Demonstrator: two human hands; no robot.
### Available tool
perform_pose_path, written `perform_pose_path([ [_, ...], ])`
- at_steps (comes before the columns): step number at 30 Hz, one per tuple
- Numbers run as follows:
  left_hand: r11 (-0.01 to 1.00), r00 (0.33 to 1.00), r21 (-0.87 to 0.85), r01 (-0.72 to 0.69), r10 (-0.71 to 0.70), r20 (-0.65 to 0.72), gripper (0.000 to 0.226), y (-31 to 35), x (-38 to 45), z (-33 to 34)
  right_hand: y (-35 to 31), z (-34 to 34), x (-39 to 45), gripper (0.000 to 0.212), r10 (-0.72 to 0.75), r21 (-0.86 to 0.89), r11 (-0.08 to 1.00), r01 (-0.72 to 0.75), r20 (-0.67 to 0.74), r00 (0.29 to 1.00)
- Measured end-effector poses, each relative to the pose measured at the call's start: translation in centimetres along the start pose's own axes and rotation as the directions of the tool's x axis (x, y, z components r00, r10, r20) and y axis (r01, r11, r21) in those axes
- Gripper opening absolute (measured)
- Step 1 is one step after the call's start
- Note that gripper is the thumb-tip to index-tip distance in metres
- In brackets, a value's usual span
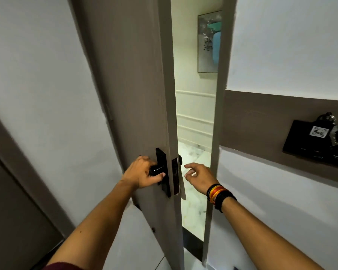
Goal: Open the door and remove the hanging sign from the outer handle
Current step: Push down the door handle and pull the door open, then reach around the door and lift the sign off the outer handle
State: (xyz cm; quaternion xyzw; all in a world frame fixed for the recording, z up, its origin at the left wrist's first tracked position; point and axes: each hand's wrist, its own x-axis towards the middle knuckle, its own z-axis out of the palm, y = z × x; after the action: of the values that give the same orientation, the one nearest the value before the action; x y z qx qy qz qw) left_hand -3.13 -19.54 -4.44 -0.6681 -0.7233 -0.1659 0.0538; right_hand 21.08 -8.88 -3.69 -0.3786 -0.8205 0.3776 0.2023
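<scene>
The left hand [142, 172] grips the black inner handle [156, 170] of the partly open door [133, 94]. The right hand [200, 177] reaches into the gap with loose, empty fingers. The sign [175, 176] hangs just past the door's edge, near the right hand.

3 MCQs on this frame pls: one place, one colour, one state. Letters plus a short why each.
1. Where is the left hand?
A. on the inner door handle
B. on the wall
C. on the picture

2. Colour of the handle's backplate?
A. silver
B. black
C. white

3. State of the door?
A. fully shut
B. removed
C. partly open

Key: 1 A, its grip wraps the handle; 2 B, the plate is black against the grey-brown door; 3 C, a gap shows the corridor floor, where the right hand reaches, fingers spread.
</scene>
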Motion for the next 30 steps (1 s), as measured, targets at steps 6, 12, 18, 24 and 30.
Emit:
perform_pose_path([
  [6,0.984,0.990,0.141,0.110,-0.121,0.071,0.056,-1.2,-6.1,-3.8,-3.2,5.8,-1.6,0.022,-0.140,-0.022,0.989,0.146,0.173,0.975],
  [12,0.961,0.969,0.207,0.182,-0.211,0.128,0.065,-2.5,-10.6,-6.8,-6.0,8.1,-2.9,0.025,-0.295,-0.030,0.953,0.301,0.131,0.946],
  [18,0.967,0.975,0.163,0.195,-0.209,0.078,0.049,-3.7,-14.2,-8.3,-9.2,11.0,-4.1,0.031,-0.470,-0.268,0.839,0.473,0.079,0.879],
  [24,0.964,0.982,0.202,0.172,-0.185,0.047,0.030,-5.5,-16.4,-9.3,-11.0,14.9,-5.6,0.026,-0.593,-0.272,0.770,0.577,0.029,0.805],
  [30,0.950,0.970,0.254,0.183,-0.216,0.108,0.048,-7.2,-17.7,-9.8,-11.5,17.2,-6.4,0.021,-0.640,-0.308,0.738,0.601,-0.033,0.768],
])
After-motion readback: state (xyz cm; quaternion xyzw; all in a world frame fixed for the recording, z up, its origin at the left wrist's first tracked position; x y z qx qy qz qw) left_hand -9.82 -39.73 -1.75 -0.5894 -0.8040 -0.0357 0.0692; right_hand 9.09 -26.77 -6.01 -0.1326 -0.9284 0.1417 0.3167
